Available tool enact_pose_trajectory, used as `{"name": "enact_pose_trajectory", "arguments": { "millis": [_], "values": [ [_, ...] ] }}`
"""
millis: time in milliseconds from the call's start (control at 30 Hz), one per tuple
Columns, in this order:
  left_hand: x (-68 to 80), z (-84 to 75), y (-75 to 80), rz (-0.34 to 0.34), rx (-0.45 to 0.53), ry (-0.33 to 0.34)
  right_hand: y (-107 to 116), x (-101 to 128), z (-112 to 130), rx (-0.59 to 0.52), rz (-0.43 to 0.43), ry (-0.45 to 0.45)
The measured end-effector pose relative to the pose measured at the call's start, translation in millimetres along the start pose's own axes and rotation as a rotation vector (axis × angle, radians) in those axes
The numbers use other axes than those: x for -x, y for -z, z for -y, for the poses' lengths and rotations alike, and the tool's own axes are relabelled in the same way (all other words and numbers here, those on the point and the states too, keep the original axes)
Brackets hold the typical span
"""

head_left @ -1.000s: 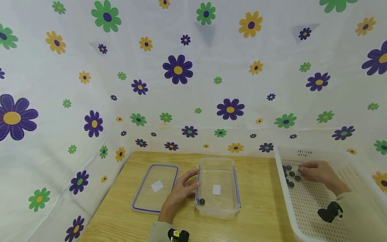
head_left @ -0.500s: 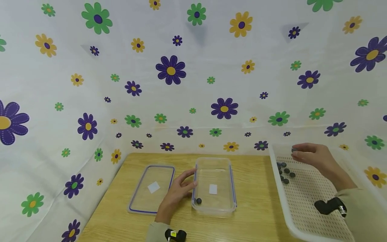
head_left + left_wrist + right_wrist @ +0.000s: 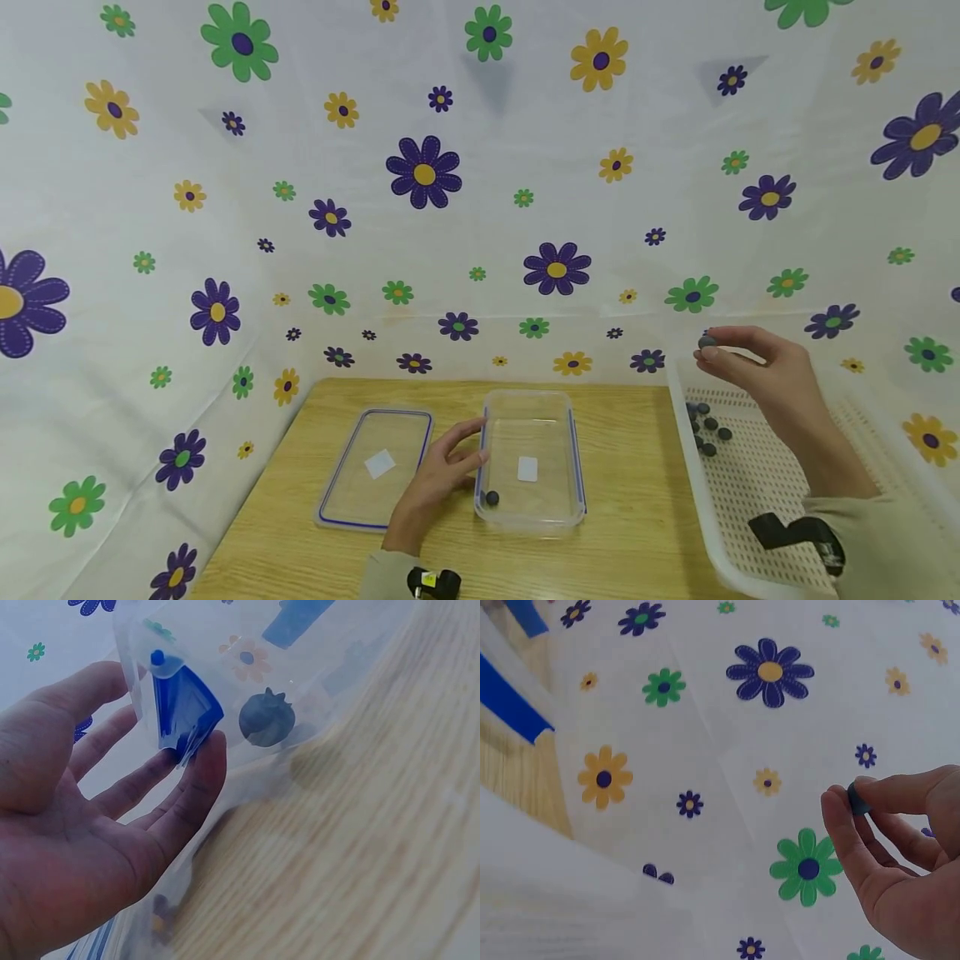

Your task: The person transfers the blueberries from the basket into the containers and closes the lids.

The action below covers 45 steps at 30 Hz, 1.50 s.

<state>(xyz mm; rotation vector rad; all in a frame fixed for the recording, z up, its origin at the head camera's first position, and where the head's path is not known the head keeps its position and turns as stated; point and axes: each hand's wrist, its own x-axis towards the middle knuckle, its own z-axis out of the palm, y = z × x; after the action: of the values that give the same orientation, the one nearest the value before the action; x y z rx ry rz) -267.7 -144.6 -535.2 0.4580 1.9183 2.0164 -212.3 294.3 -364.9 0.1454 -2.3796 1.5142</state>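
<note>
My right hand (image 3: 738, 354) is raised above the white basket (image 3: 693, 467) and pinches a small dark blueberry (image 3: 707, 341) between thumb and fingertips; the right wrist view shows the same blueberry (image 3: 856, 799) in that pinch. My left hand (image 3: 450, 462) rests with straight fingers against the left wall of a clear plastic container (image 3: 531, 517). One blueberry (image 3: 492, 498) lies inside at the near left corner, seen through the wall as a blueberry (image 3: 266, 718) in the left wrist view, beside my left fingers (image 3: 196, 787).
The container's clear lid (image 3: 375, 467) with a blue rim lies flat on the wooden table (image 3: 645, 517) to the left. Several more blueberries (image 3: 707, 429) lie in the basket's far left corner. Flower-print cloth (image 3: 450, 183) walls the back and sides.
My right hand has lifted out of the basket with a blueberry pinched and has risen up and slightly left. The left hand has stayed at the container.
</note>
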Motion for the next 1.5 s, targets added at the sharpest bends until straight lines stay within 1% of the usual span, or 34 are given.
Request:
{"name": "enact_pose_trajectory", "arguments": {
  "millis": [100,233,400,467,500,600,767,933,1133,1333,1400,1500],
  "values": [
    [0.2,1.5,-0.2,0.007,0.005,-0.007,-12.7,3.2,12.6,-0.078,-0.019,0.013],
    [0.5,2.9,0.4,0.008,0.012,-0.004,-30.1,8.9,23.5,-0.215,-0.018,0.026],
    [-0.8,3.0,2.2,-0.009,0.003,-0.002,-57.0,20.0,33.1,-0.264,-0.017,0.049],
    [-1.2,2.7,2.6,-0.008,0.000,-0.007,-68.4,24.5,36.6,-0.312,-0.009,0.065],
    [-1.2,2.7,2.7,-0.007,-0.003,-0.009,-73.9,26.3,38.7,-0.358,-0.003,0.071],
    [-2.8,2.2,1.9,-0.003,-0.014,-0.005,-87.8,30.9,42.9,-0.451,0.008,0.080],
    [-3.5,2.0,0.5,-0.006,-0.014,0.001,-108.1,36.4,46.8,-0.511,0.013,0.060],
    [-1.6,1.7,0.5,-0.012,-0.001,0.012,-131.6,39.4,39.8,-0.588,0.031,0.022],
    [-1.8,-0.1,1.2,-0.010,-0.002,0.016,-164.8,40.8,19.2,-0.698,0.040,-0.009],
    [-1.9,-0.8,-0.2,0.005,0.016,0.004,-191.6,42.0,-1.4,-0.729,0.070,-0.047],
    [-1.9,-0.4,-0.3,0.011,0.021,0.006,-199.4,43.0,-5.3,-0.732,0.075,-0.063],
    [-1.6,0.3,1.1,0.003,0.013,0.015,-211.0,43.6,-8.3,-0.743,0.095,-0.090]
  ]
}}
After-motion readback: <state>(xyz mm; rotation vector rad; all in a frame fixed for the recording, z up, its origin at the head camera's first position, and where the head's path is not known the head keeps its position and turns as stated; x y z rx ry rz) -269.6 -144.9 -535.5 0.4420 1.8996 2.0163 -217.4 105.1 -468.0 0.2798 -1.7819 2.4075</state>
